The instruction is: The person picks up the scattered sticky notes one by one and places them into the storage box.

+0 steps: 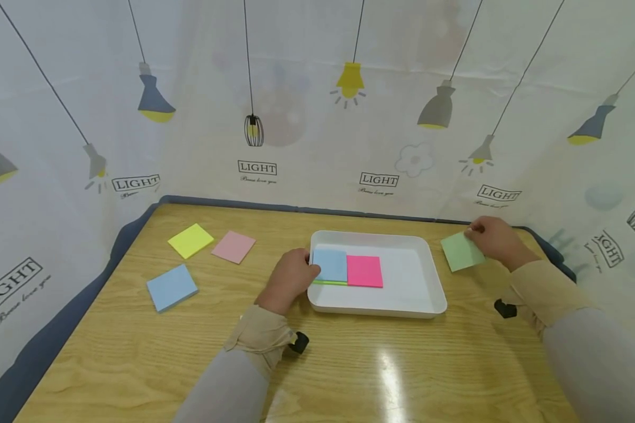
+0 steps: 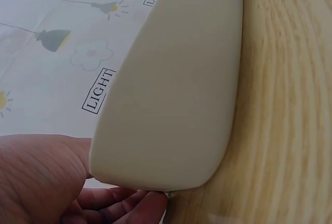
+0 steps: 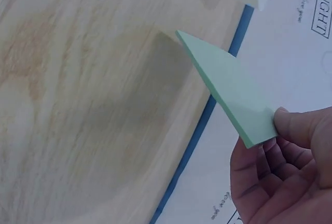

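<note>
A white tray (image 1: 407, 288) sits on the wooden table. Inside its left half a blue sticky note pad (image 1: 331, 265) lies beside a pink one (image 1: 364, 271), and a thin green edge shows under the blue pad. My left hand (image 1: 291, 275) grips the tray's left wall; in the left wrist view the thumb is over the rim and the fingers (image 2: 148, 208) are curled below it. To the right of the tray, my right hand (image 1: 494, 239) pinches a light green sticky note pad (image 3: 228, 89) by one corner. That pad is held tilted above the table, casting a shadow.
On the table's left side lie a yellow pad (image 1: 190, 241), a dusty pink pad (image 1: 234, 247) and a thicker blue pad (image 1: 172, 288). A white cloth (image 1: 307, 117) printed with lamps hangs behind the table's back edge.
</note>
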